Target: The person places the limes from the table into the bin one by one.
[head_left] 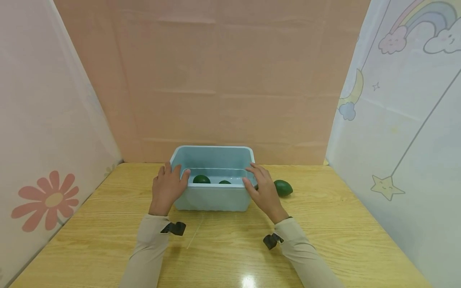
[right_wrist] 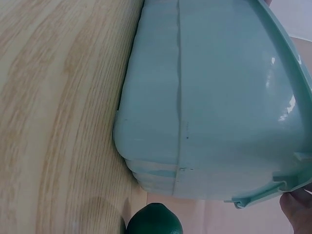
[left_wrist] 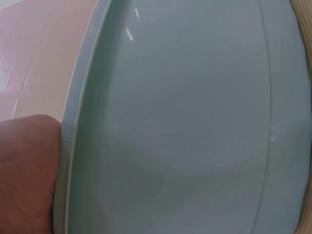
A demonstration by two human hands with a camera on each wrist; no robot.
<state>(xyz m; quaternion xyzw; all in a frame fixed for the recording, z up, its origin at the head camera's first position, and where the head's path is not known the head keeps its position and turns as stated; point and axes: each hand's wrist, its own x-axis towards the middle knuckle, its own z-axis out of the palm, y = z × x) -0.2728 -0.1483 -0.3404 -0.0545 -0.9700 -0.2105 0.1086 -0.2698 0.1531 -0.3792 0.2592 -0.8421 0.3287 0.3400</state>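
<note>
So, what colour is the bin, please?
Pale blue-green; the bin shows best in the right wrist view.

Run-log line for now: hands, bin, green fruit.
bin: on table; left hand: at its left end; right hand: at its right end; green fruit: two seen inside, at least one outside right

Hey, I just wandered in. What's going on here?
A person is handling a pale blue bin that stands on a wooden table. The left hand grips its left end, and the right hand touches its right end. Two green fruit-like objects show inside the bin, and another green object lies on the table to its right.
</note>
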